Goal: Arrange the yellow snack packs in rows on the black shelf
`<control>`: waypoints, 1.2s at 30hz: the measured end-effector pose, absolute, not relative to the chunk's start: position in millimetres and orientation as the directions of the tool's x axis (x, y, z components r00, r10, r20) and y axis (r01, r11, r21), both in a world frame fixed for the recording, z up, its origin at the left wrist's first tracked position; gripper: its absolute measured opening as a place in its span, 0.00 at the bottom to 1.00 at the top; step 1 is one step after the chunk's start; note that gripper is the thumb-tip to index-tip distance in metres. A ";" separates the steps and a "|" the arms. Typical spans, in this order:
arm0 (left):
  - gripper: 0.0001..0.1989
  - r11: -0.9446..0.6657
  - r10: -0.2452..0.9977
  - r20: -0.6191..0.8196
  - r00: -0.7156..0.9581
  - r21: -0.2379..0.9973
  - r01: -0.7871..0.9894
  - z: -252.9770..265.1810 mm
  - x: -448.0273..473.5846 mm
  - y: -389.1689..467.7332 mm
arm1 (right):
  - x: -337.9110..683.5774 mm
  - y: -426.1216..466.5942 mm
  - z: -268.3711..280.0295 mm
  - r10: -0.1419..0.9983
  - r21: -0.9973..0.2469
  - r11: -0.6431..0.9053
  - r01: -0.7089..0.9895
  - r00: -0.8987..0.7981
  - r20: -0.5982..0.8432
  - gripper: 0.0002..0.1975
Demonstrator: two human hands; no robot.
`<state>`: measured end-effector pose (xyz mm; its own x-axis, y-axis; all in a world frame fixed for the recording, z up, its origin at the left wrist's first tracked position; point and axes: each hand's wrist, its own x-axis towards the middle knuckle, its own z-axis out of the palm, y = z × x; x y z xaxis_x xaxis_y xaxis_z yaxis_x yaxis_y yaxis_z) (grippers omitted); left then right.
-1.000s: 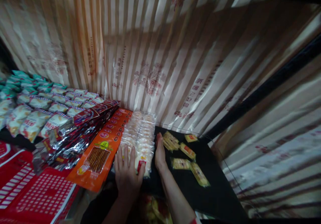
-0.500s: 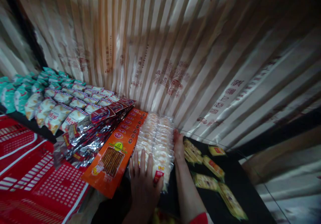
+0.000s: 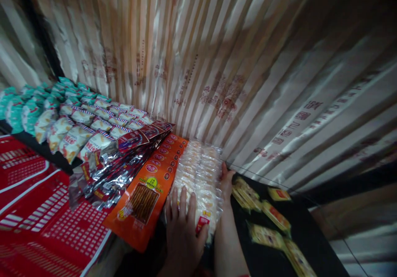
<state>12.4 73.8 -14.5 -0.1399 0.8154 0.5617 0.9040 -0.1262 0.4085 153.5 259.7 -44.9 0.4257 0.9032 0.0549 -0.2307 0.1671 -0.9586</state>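
Two rows of pale crackers in clear wrappers (image 3: 201,173) lie side by side on the black shelf. My left hand (image 3: 184,223) rests palm down on their near end, fingers stretched out, beside a small red label. At their right side, my right hand (image 3: 227,184) presses along the edge with its fingers extended; some fingertips are hidden by the wrapping. Left of the crackers lies a long orange snack packet (image 3: 145,198) with brown sticks pictured on it, next to my left fingers but apart from them.
Silvery-red packets (image 3: 120,173) overlap further left, then rows of white chip bags (image 3: 76,138) and green bags (image 3: 31,113). Red baskets (image 3: 71,231) stand at the lower left. Several yellow packs (image 3: 266,235) lie on the black shelf (image 3: 304,223). A pleated curtain (image 3: 173,62) hangs behind.
The view has shifted slightly, so everything sits a little further right in the picture. Both hands keep their places on the crackers.
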 end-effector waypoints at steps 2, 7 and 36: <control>0.34 -0.116 0.821 0.553 -0.143 0.406 0.906 -13.9 11.2 74.9 | 149.8 259.0 -42.5 0.895 -0.955 0.112 -0.275 0.446 -0.023 0.36; 0.32 -0.115 0.827 0.547 -0.134 0.397 0.911 -11.7 7.3 76.1 | 141.1 255.7 -34.5 0.865 -0.949 0.084 -0.305 0.496 -0.083 0.33; 0.30 -0.087 0.801 0.530 -0.281 0.566 0.820 0.4 3.1 76.4 | 161.0 274.7 -11.4 0.918 -0.984 0.040 -0.171 0.395 -0.031 0.25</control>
<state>3.1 76.4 0.4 -0.2805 0.8005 0.5296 0.8201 -0.0868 0.5656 161.0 274.7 -11.4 0.3950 0.9181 -0.0314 -0.1712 0.0400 -0.9844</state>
